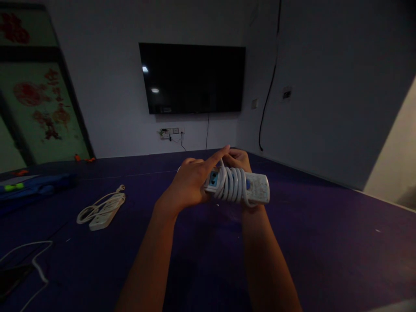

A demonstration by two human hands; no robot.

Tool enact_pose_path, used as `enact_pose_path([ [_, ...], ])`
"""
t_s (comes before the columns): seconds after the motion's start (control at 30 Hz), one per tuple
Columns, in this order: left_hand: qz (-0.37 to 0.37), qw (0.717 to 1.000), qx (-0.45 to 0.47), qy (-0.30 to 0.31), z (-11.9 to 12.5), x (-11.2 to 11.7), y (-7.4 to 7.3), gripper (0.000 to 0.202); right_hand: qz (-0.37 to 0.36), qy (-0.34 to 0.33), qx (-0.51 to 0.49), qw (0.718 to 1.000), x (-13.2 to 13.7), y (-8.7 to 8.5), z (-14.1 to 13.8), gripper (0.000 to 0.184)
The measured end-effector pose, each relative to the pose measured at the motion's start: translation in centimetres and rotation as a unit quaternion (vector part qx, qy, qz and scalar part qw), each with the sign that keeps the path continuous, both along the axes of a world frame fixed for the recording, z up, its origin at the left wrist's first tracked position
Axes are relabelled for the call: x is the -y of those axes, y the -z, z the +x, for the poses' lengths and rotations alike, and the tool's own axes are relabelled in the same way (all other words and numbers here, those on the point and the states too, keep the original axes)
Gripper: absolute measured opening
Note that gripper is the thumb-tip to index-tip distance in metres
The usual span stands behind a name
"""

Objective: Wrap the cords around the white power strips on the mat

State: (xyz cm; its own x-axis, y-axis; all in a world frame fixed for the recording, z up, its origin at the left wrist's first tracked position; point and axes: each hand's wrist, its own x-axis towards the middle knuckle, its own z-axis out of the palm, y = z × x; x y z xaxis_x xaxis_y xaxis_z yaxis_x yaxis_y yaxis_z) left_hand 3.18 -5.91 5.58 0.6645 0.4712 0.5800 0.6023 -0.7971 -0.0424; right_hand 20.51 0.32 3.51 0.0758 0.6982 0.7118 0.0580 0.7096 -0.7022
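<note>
A white power strip point(258, 189) is held up in front of me, with its white cord point(231, 183) wound around its middle in several turns. My left hand point(195, 175) is wrapped round the strip's left end, beside a blue socket face, with the index finger stretched toward my other hand. Behind the strip, my right hand point(238, 159) is closed with its fingers bent near the top of the coils. It appears to pinch the cord there, though its fingertips are partly hidden.
A second white power strip point(105, 216) with a loose cord lies on the purple floor point(201, 260) to the left. Nearer are a white cable point(40, 271) and a dark flat object point(13, 277). Blue fabric point(48, 186) lies far left. A television point(195, 78) hangs on the wall.
</note>
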Motion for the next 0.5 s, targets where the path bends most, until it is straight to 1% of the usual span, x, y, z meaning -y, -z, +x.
enact_pose_path([
  [0.13,-0.004,0.999,-0.018,-0.039,-0.7,0.1,-0.1,0.102,-0.013,0.047,0.012,0.999,-0.6,-0.2,-1.0,0.034],
  [0.2,-0.004,0.997,-0.031,-0.065,-0.8,0.1,-0.2,0.102,0.000,0.071,0.003,0.997,-1.0,-0.4,-1.2,0.033],
  [0.27,-0.005,0.996,-0.042,-0.081,-0.9,0.2,-0.2,0.101,0.020,0.076,-0.008,0.997,-1.2,-0.5,-1.5,0.031],
  [0.33,-0.001,0.996,-0.043,-0.076,-0.8,0.3,-0.2,0.099,0.029,0.073,-0.004,0.997,-1.0,-0.6,-1.8,0.030],
  [0.5,0.035,0.998,-0.018,-0.044,-0.9,0.7,-0.5,0.096,0.013,0.068,0.011,0.998,-0.1,-0.6,-2.4,0.032],
])
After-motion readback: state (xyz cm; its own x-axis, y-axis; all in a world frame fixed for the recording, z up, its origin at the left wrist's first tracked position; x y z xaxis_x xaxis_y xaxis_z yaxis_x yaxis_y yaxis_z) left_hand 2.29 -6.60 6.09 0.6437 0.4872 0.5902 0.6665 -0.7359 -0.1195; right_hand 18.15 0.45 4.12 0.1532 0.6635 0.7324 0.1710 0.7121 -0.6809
